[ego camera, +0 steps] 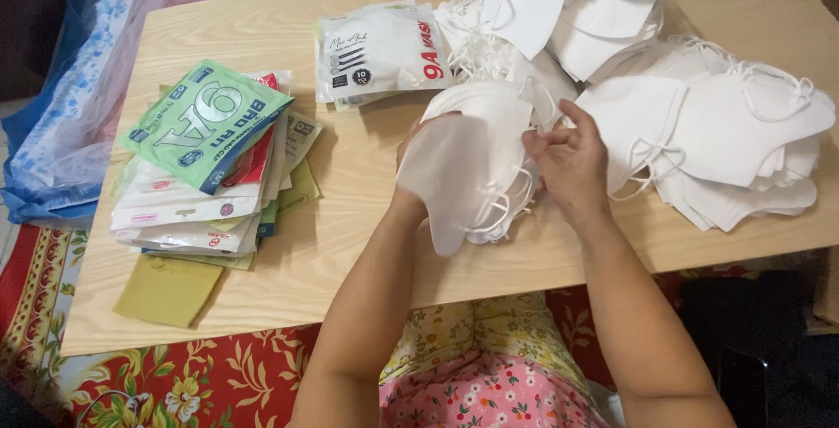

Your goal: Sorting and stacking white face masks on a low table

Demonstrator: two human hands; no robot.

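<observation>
both hands (489,162) on folded white masks (476,179)

A low pale wooden desk (262,288) is standing on a red floral floor mat (175,384), while a blue plastic sheet (61,87) is lying bunched at its left.

Wooden table (367,245): mask heap (699,122), packet stacks (210,166).

Bare table (350,175) lies between packet stack (210,157) and mask heap (699,131)
</observation>
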